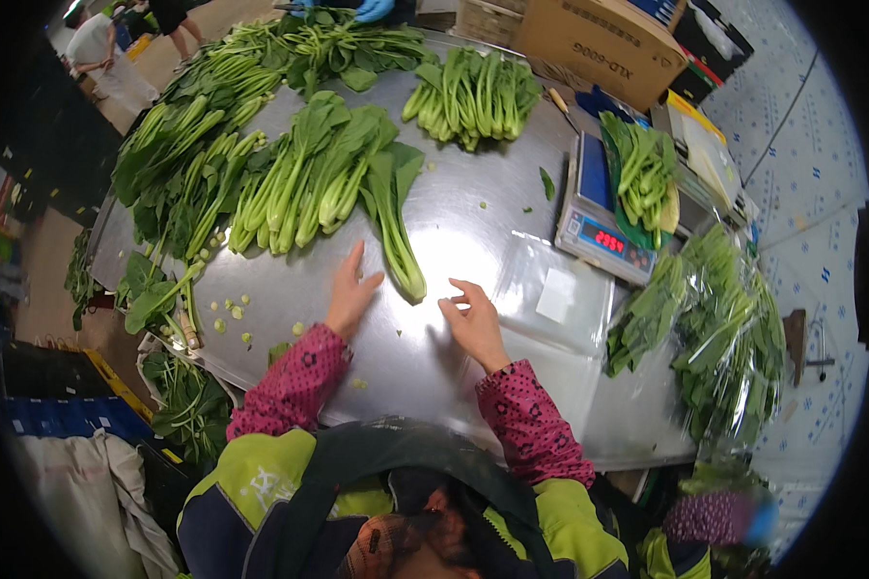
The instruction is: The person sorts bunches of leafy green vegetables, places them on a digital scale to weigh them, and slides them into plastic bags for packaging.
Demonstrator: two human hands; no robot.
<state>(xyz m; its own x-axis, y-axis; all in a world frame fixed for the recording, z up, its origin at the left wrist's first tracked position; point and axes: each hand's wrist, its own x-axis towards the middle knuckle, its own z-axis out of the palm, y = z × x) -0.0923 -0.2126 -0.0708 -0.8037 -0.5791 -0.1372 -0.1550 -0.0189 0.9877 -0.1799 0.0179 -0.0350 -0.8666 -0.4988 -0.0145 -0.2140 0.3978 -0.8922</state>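
My left hand is open and empty, palm turned inward, just below a heap of leafy green stalks resembling choy sum. Across from it, my right hand hovers with bent fingers apart and nothing in them. One single leafy stalk lies on the steel table, its pale cut end pointing down between my hands. Clear plastic bags are stacked flat beside my right hand. Further right, a digital scale with a lit red display bears a bunch of greens on a green tray.
More greens line the table's left and far edges, with another bunch at the back. Bagged greens lie right. A wooden-handled knife rests near a cardboard box. Blue-gloved hands of another person show at the far edge.
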